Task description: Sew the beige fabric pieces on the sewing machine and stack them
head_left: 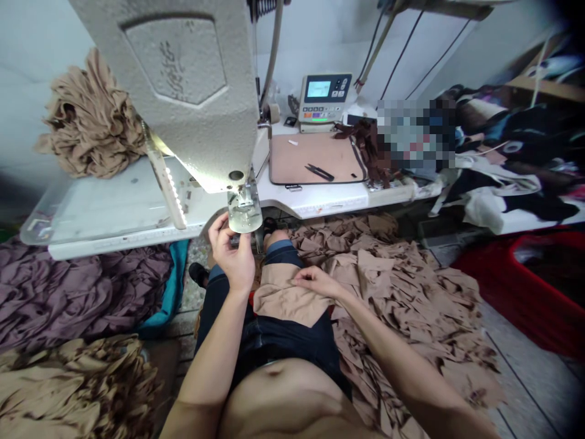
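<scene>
My left hand (pixel 233 250) is raised just under the sewing machine head (pixel 192 91), fingers curled close to the presser foot and needle area (pixel 244 210); whether it pinches anything is hidden. My right hand (pixel 315 281) rests on a tan fabric piece (pixel 286 299) lying across my lap, fingers closed on its edge. The white machine table (pixel 114 207) stretches left and right in front of me.
Tan fabric pieces (pixel 402 286) cover the floor on the right. A tan bundle (pixel 91 122) sits on the table's left. Purple cloth (pixel 68 299) and more tan cloth (pixel 73 384) lie at left. A control panel (pixel 325 94), black snips (pixel 320 172) and a red bin (pixel 525 286) are to the right.
</scene>
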Demonstrator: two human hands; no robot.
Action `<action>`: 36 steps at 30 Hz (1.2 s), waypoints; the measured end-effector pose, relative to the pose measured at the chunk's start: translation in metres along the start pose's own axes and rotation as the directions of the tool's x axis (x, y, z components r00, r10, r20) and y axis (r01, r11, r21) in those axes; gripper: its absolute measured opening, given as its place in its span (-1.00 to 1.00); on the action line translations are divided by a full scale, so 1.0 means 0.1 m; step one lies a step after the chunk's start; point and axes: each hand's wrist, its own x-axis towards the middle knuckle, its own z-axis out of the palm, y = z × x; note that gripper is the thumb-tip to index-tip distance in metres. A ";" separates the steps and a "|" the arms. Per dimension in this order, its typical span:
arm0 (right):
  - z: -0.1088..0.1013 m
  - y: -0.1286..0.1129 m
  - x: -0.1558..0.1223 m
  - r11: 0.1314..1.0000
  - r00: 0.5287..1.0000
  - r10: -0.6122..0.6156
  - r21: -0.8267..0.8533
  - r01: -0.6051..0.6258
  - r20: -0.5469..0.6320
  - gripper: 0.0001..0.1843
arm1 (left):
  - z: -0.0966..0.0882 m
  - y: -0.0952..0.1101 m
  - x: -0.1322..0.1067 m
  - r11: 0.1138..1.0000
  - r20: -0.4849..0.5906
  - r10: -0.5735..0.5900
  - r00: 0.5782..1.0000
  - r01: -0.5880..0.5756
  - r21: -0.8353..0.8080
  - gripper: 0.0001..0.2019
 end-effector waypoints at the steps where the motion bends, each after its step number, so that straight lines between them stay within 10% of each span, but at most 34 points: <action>1: 0.00 0.00 0.00 1.000 1.000 0.002 0.001 -0.002 -0.004 -0.45 | 0.00 0.00 0.00 1.000 -0.010 0.001 1.000 -0.001 -0.009 -0.88; 15: 0.05 0.09 0.00 0.999 0.998 -0.014 -0.040 0.012 -0.058 -0.37 | 0.10 0.00 0.04 0.997 -0.077 -0.077 0.994 0.075 -0.034 -0.92; 21: 0.24 -0.06 -0.18 0.951 0.980 -0.141 -0.294 0.095 -0.141 -0.52 | 0.24 -0.07 -0.08 0.897 -0.083 -0.378 0.922 0.343 -0.277 -0.94; 27: 0.40 0.02 -0.48 0.851 0.945 -0.189 -0.525 0.021 -0.268 -0.56 | -0.03 -0.08 0.08 0.997 -0.059 -0.073 0.996 0.074 0.018 -0.84; 30: 0.27 0.22 -0.56 0.917 0.936 -0.115 -0.399 -0.030 -0.334 -0.63 | -0.09 -0.16 0.19 0.987 -0.069 -0.124 0.990 0.130 0.091 -0.68; 36: -0.13 0.65 -0.83 0.978 0.962 0.004 -0.200 -0.061 -0.273 -0.50 | -0.07 -0.38 0.05 0.855 0.310 -0.488 0.816 0.518 -0.018 -0.75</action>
